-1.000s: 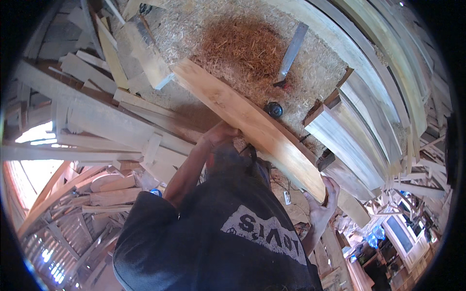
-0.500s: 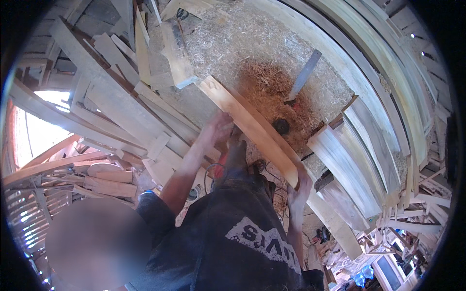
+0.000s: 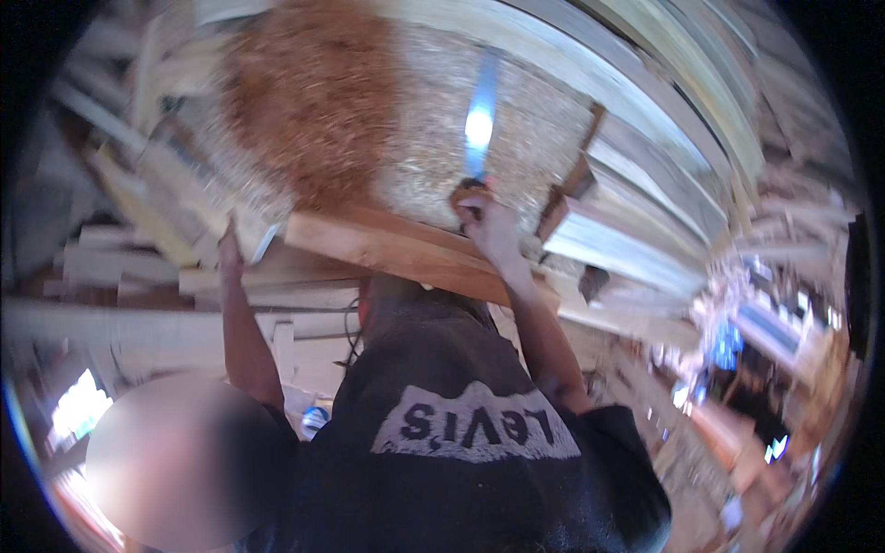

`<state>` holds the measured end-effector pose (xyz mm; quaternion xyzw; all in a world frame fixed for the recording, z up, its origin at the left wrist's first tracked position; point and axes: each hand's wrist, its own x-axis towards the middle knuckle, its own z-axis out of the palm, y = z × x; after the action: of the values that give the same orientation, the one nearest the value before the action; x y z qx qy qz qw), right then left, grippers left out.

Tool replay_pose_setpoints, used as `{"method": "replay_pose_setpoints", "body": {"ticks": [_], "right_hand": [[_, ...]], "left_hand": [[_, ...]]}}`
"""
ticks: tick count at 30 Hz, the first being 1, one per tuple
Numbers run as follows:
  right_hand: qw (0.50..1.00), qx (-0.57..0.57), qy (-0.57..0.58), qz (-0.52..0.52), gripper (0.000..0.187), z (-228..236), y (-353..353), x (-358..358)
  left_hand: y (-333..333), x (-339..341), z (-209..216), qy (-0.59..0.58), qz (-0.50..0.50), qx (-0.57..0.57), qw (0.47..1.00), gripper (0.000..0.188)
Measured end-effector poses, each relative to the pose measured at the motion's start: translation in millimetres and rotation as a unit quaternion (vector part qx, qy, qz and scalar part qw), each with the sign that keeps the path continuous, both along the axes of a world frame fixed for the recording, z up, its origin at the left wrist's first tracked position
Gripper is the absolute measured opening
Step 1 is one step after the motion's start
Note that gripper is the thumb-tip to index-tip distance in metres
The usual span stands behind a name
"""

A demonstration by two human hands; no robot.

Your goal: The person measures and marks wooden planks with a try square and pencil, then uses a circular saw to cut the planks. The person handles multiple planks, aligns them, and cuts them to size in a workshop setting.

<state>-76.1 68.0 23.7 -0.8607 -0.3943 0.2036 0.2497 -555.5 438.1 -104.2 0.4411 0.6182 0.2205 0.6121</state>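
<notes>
A reddish wooden beam (image 3: 396, 253) lies across in front of my body. Beyond its right half, my right hand (image 3: 486, 221) is closed at the dark handle of a handsaw, whose shiny blade (image 3: 479, 115) points away over the shavings. My right forearm passes above the beam. My left hand (image 3: 232, 247) is off the beam, to the left of its end, with fingers stretched out beside a pale board end (image 3: 265, 241). Motion blurs both hands, and the saw handle is mostly hidden by my fingers.
Reddish sawdust (image 3: 309, 101) covers the ground beyond the beam. Stacked planks (image 3: 636, 221) stand at the right, and long boards (image 3: 636, 64) curve along the far right. More timber (image 3: 138, 267) lies at the left.
My right hand has left the beam's near end and closed on the handsaw. My left hand has moved out to the left. The view has swung, and the beam now lies more crosswise.
</notes>
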Motion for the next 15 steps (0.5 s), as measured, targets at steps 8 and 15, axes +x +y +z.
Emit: {"method": "replay_pose_setpoints", "body": {"ticks": [8,15], "right_hand": [[0.877,-0.394,-0.08,-0.262,0.066,-44,-154,5],[0.896,-0.408,-0.024,-0.173,0.043,-135,-202,60]], "left_hand": [[7,5,22,-0.138,0.096,-0.128,0.977,0.073],[69,-19,75,-0.123,-0.03,0.04,0.991,0.058]]}}
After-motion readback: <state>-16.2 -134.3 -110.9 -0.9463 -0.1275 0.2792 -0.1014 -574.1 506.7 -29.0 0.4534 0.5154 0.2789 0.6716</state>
